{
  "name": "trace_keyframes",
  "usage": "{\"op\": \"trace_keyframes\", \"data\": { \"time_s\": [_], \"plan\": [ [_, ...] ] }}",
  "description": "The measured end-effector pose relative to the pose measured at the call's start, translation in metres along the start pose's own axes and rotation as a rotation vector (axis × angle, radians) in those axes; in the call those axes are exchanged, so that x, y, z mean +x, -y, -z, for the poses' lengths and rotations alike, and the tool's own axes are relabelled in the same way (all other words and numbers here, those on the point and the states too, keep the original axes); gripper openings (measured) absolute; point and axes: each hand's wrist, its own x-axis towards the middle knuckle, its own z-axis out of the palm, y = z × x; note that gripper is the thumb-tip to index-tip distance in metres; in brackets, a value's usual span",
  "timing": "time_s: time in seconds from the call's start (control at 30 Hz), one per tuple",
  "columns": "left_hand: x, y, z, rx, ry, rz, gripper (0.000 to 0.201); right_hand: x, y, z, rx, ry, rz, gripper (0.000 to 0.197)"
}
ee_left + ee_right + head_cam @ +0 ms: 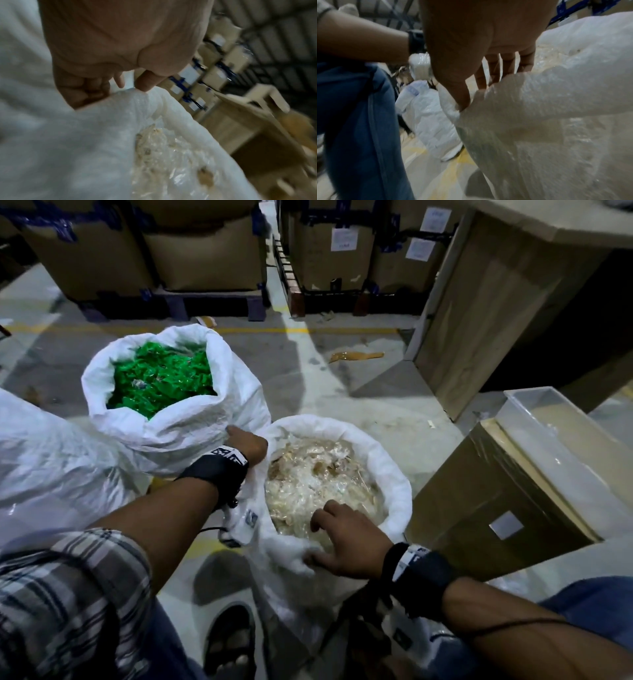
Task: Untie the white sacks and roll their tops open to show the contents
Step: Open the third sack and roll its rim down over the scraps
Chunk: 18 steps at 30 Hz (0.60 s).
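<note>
Near sack (394, 474), pale clear wrappers showing, stands on the floor at my feet beside the green-filled sack (171, 433). My right hand (349, 546) pinches its near rim, thumb outside, fingers inside; my left hand (248, 441) curls round the far-left rim. I'd turn both cuffs outward evenly, keeping the roll level so it doesn't slump.

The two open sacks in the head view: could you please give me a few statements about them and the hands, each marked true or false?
1. The far sack holds green pieces. True.
2. The near sack is tied shut. False: its top is rolled open, showing pale, clear-wrapped contents.
3. The right hand grips the near sack's rolled rim. True.
4. The left hand rests on the cardboard box. False: it grips the near sack's rim next to the far sack.
5. Both sacks lie on their sides. False: both stand upright on the floor.
</note>
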Motion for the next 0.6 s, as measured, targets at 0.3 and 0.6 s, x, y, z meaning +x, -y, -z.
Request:
{"op": "trace_keyframes", "data": {
  "time_s": [0.3, 0.6],
  "plan": [
    [-0.041, -0.006, 0.012, 0.672, -0.012, -0.321, 0.088, 0.017, -0.066, 0.049, 0.194, -0.392, -0.566, 0.033],
    [-0.039, -0.003, 0.012, 0.651, 0.262, -0.195, 0.034, 0.023, -0.109, 0.034, 0.526, -0.2, -0.988, 0.039]
  ]
}}
